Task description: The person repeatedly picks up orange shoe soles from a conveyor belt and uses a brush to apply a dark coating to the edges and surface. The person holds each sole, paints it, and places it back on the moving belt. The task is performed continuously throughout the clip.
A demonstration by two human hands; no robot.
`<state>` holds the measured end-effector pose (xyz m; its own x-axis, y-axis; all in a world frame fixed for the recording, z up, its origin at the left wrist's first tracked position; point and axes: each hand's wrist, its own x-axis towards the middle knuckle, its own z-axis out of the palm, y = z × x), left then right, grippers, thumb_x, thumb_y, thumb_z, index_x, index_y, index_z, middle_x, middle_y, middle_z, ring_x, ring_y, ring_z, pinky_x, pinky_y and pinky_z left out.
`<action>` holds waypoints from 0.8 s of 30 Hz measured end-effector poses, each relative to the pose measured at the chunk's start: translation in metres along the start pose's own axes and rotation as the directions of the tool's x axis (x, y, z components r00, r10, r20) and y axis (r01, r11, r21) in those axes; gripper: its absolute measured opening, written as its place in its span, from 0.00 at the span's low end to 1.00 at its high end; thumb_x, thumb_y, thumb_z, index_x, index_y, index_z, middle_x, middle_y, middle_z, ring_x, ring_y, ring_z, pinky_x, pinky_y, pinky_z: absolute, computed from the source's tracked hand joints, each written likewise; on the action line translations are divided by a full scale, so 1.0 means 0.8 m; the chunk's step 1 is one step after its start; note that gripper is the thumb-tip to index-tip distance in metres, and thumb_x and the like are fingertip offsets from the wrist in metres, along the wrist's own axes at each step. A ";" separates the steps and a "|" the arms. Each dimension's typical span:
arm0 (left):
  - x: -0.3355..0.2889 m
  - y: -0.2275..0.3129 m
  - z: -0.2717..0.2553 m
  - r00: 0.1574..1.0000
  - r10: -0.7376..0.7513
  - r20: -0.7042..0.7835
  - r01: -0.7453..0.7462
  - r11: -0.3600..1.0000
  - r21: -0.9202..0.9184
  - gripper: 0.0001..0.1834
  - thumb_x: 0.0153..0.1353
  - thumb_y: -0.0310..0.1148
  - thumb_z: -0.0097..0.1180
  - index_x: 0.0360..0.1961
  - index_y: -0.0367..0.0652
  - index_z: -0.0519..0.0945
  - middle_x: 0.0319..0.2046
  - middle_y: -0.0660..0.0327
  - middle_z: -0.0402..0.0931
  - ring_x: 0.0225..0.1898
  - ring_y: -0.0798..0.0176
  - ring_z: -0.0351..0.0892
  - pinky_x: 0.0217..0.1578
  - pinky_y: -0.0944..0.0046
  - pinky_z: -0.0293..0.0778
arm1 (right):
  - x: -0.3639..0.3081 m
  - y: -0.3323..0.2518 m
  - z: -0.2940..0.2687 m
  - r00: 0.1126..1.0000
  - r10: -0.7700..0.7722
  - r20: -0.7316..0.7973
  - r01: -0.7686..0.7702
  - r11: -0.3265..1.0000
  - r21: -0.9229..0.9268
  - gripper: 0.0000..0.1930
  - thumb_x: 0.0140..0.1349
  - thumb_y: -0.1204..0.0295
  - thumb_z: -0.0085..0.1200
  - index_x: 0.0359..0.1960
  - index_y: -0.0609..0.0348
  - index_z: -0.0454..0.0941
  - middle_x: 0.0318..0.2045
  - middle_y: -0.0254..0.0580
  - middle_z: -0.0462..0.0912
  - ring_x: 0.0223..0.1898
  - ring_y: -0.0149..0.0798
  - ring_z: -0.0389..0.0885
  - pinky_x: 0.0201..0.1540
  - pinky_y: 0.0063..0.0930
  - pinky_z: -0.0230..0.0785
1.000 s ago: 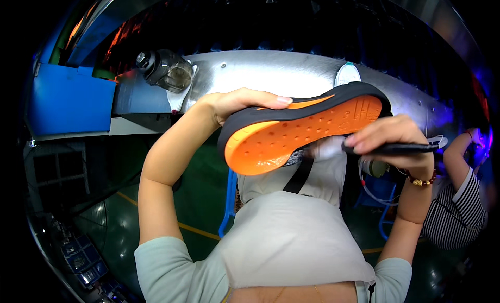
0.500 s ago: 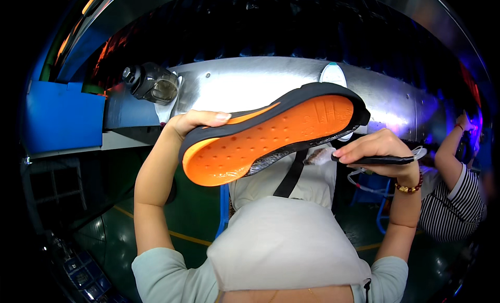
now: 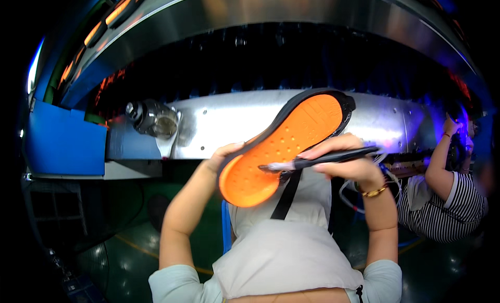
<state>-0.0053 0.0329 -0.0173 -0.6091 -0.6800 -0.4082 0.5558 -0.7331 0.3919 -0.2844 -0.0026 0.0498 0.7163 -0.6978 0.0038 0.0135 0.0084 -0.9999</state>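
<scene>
An orange shoe sole [image 3: 310, 125] with a black sidewall is tilted across the middle, its hollow inner face turned up. My left hand [image 3: 223, 157] grips it by the outer edge near the heel, thumb on the rim; the other fingers are hidden underneath. In my right hand [image 3: 354, 170] is a black-handled brush [image 3: 341, 156], held between thumb and fingers. Its pale bristles lie over the orange inside of the sole, close to the heel; contact is hard to tell. A clear tube [image 3: 341, 191] hangs beside my right wrist.
Beyond the sole runs a metal bench [image 3: 224, 121], with a dark bottle [image 3: 151, 118] on its left part. A blue panel [image 3: 54, 139] stands at far left. At right another person in a striped top [image 3: 445, 214] works near purple light.
The brush has swung left, from beside the sole to over its heel part. The sole has turned steeper, its heel end shifting right. My view has tilted up slightly.
</scene>
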 end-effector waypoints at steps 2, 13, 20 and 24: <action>0.011 -0.009 0.002 0.994 0.062 0.092 -0.058 0.997 -0.045 0.27 0.53 0.38 0.47 0.54 0.37 0.62 0.45 0.49 0.70 0.42 0.58 0.75 0.42 0.64 0.72 | 0.005 0.030 -0.006 0.981 0.033 -0.190 -0.015 0.995 0.095 0.09 0.48 0.78 0.56 0.33 0.65 0.78 0.24 0.40 0.79 0.19 0.23 0.74 0.19 0.11 0.66; 0.014 0.012 0.016 0.994 0.103 0.039 -0.108 0.981 0.159 0.25 0.55 0.37 0.46 0.52 0.34 0.64 0.43 0.48 0.72 0.41 0.60 0.76 0.42 0.65 0.73 | -0.061 0.068 0.006 0.884 -0.179 -0.433 0.359 0.852 0.380 0.07 0.49 0.77 0.53 0.31 0.68 0.74 0.28 0.56 0.79 0.11 0.23 0.68 0.14 0.11 0.59; 0.073 0.145 0.179 0.715 0.633 0.298 -0.675 0.736 0.055 0.20 0.59 0.42 0.37 0.47 0.39 0.66 0.45 0.54 0.70 0.46 0.58 0.71 0.49 0.59 0.66 | -0.094 0.106 -0.022 0.732 -0.028 -0.681 0.535 0.642 0.549 0.09 0.59 0.71 0.44 0.39 0.58 0.70 0.38 0.47 0.76 0.11 0.23 0.61 0.15 0.15 0.53; 0.162 0.228 0.254 0.620 0.643 0.449 -0.586 0.760 -0.280 0.33 0.58 0.53 0.31 0.55 0.37 0.58 0.57 0.51 0.56 0.57 0.52 0.57 0.56 0.54 0.55 | -0.074 0.116 -0.017 0.752 0.014 -0.659 0.515 0.612 0.600 0.09 0.59 0.72 0.43 0.40 0.61 0.70 0.40 0.49 0.75 0.12 0.25 0.63 0.18 0.18 0.55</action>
<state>-0.0975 -0.1865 0.1687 -0.2743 -0.8879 0.3694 0.9380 -0.1624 0.3061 -0.3353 0.0300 -0.0435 0.0790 -0.9966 -0.0215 0.7959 0.0760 -0.6007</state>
